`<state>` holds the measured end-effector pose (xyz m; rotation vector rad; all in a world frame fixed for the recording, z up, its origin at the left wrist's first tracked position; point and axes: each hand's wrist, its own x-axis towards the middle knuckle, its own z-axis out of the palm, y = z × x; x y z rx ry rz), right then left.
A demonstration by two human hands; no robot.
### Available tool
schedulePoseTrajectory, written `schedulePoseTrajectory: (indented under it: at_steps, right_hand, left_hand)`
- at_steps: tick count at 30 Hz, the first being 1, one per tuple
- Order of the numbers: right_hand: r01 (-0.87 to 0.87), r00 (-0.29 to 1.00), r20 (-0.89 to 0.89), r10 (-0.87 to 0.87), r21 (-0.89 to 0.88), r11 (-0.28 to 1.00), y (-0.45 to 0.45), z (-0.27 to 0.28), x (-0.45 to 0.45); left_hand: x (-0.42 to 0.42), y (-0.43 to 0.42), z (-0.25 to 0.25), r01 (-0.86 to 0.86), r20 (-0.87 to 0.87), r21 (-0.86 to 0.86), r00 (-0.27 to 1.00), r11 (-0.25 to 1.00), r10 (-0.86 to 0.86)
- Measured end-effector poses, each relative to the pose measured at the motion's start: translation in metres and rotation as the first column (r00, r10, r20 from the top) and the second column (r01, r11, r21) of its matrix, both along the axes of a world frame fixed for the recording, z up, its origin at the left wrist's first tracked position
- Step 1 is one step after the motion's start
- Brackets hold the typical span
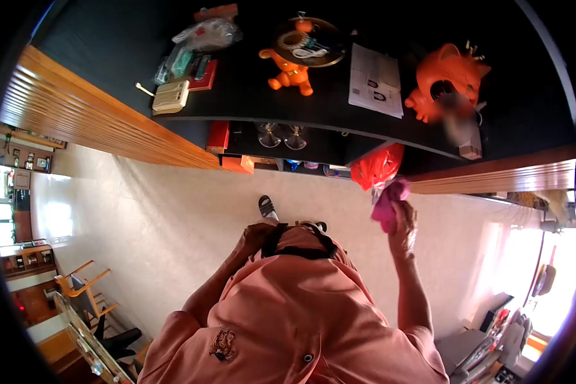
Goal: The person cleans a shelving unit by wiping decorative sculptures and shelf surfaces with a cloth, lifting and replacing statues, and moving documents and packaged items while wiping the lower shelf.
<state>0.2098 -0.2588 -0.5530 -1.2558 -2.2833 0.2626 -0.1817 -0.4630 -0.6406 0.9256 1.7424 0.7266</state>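
A magenta cloth [386, 208] is bunched in my right hand [404, 229], whose fingers are closed around it. The cloth's upper end is close to a red plastic bag [379, 168] in the lower shelf; whether they touch I cannot tell. My left hand [257, 237] is low at my waist, in shadow beside a dark strap [275, 240]. Its fingers do not show clearly. Above the cloth, on the black shelf top, stands an orange cat figure [448, 80] with an open mouth, partly blurred.
An orange bear figure with a round tray [329, 51], printed papers [372, 83], a cream box-shaped device [171, 97] and plastic bags [208, 33] lie on the shelf top. Glasses [269, 136] stand below. A wooden chair [86, 281] is at left, with slatted doors [102, 109] nearer.
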Motion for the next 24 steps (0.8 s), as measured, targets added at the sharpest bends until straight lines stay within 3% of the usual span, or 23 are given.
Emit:
schedulePoseTrajectory:
  at_steps: [4, 7, 10, 13, 14, 17, 18, 19, 20, 21, 22, 24]
  right_hand:
    - [-0.024, 0.993, -0.122, 0.000, -0.188, 0.982, -0.055, -0.040, -0.003]
    - [-0.053, 0.988, -0.152, 0.005, -0.313, 0.948, -0.084, -0.052, -0.005]
    - [-0.030, 0.985, -0.173, -0.024, -0.301, 0.953, -0.090, -0.064, 0.004]
    - [-0.009, 0.954, -0.290, -0.080, -0.294, 0.956, -0.075, -0.044, -0.007]
    - [-0.002, 0.938, -0.331, -0.099, -0.292, 0.956, -0.069, -0.034, -0.015]
    - [-0.010, 0.917, -0.386, -0.096, -0.265, 0.964, -0.051, 0.009, -0.047]
    - [-0.081, 0.900, -0.433, -0.039, -0.254, 0.964, -0.048, 0.017, -0.060]
    - [-0.151, 0.879, -0.477, 0.020, -0.238, 0.960, -0.047, 0.026, -0.073]
    - [-0.210, 0.900, -0.429, 0.075, -0.277, 0.938, -0.049, 0.038, -0.084]
    - [-0.262, 0.915, -0.382, 0.130, -0.319, 0.911, -0.054, 0.049, -0.094]
    - [-0.224, 0.946, -0.296, 0.132, -0.302, 0.927, -0.057, 0.057, -0.101]
    - [-0.262, 0.925, -0.359, 0.124, -0.367, 0.893, -0.058, 0.057, -0.102]
  left_hand:
    - [0.017, 0.010, 0.011, 0.051, -0.067, -0.057, 0.996, 0.997, -0.054]
    - [0.019, 0.005, -0.021, 0.103, 0.115, 0.014, 0.988, 0.995, -0.104]
    - [0.028, 0.021, -0.018, 0.049, 0.334, -0.012, 0.942, 0.999, -0.042]
    - [0.033, 0.058, 0.013, 0.275, -0.092, 0.080, 0.959, 0.958, -0.268]
    - [0.031, 0.072, 0.010, 0.378, -0.095, 0.110, 0.925, 0.919, -0.369]
    - [0.069, 0.119, 0.066, 0.723, -0.504, 0.268, 0.668, 0.637, -0.547]
    - [0.077, 0.126, 0.047, 0.302, 0.381, 0.139, 0.863, 0.943, -0.332]
    - [0.088, 0.134, 0.030, 0.075, 0.875, -0.347, 0.385, 0.935, 0.294]
    - [0.114, 0.147, 0.088, 0.109, 0.966, -0.241, 0.117, 0.964, 0.228]
    - [0.112, 0.146, 0.073, -0.064, 0.904, -0.414, 0.086, 0.908, 0.418]
    - [0.119, 0.144, 0.103, -0.108, 0.907, -0.140, 0.384, 0.984, 0.171]
    - [0.119, 0.143, 0.111, -0.095, 0.880, 0.050, 0.474, 0.994, 0.001]
